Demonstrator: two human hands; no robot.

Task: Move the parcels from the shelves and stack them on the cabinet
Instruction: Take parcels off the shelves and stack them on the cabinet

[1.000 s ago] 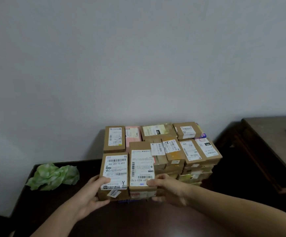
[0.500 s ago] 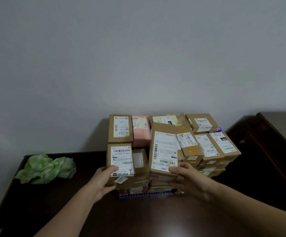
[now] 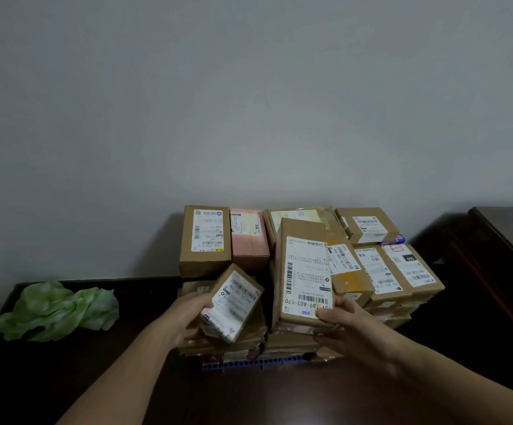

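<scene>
Presently left grip (image 3: 187, 317) holds small parcel (image 3: 235, 302), right grip (image 3: 350, 329) tall parcel (image 3: 304, 271).

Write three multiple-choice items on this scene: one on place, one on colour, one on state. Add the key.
1. The crumpled green sheet lies: A. on the parcels; B. on the dark wooden cabinet top, left of the stacked cardboard parcels; C. under them.
2. The back-row cardboard box second from the left is: A. blue; B. pink; C. black.
3. The small brown labelled parcel in the left hand is: A. lying flat; B. torn open; C. tilted.
Key: 1B, it rests on dark wood beside the pile; 2B, its faces are pink; 3C, its label slants.
</scene>
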